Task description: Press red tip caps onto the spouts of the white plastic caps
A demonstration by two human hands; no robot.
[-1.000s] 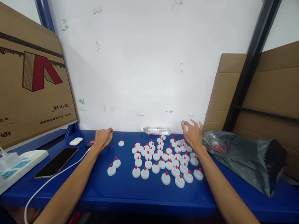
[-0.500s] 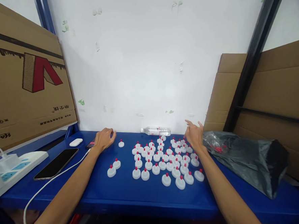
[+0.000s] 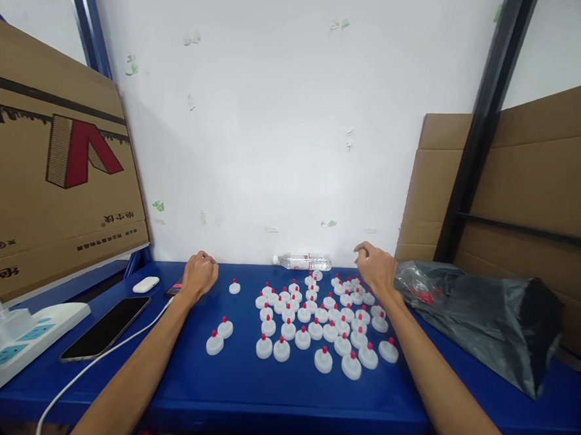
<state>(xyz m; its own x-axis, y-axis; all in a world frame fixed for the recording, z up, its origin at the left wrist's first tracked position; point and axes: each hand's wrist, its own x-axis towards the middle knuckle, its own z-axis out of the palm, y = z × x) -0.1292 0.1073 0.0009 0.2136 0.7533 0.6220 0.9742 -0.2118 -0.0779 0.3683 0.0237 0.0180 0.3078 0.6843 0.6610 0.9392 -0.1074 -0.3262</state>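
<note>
My left hand (image 3: 201,274) is at the back left of the blue table (image 3: 240,391), its fingers curled in with nothing showing in them. Right of it, one white round cap with a red tip (image 3: 234,287) stands alone. My right hand (image 3: 377,267) is at the back right, fingers bent inward and nothing visible in them. It is nearest the rear of a wide group of similar white caps (image 3: 303,338), which stand with red tips up. Two more caps (image 3: 214,344) stand together at front left.
A clear bottle (image 3: 303,262) lies against the wall. On the left are a phone (image 3: 106,328), a white case (image 3: 146,284), a cable, another device (image 3: 173,289) and a power strip (image 3: 32,339). A dark plastic bag (image 3: 491,321) lies right. Cardboard (image 3: 48,229) stands at the sides.
My right hand's spread fingers have curled inward. The fingers of my left hand have closed up, and the thumb gap no longer shows. The view has tilted slightly; the caps keep their places.
</note>
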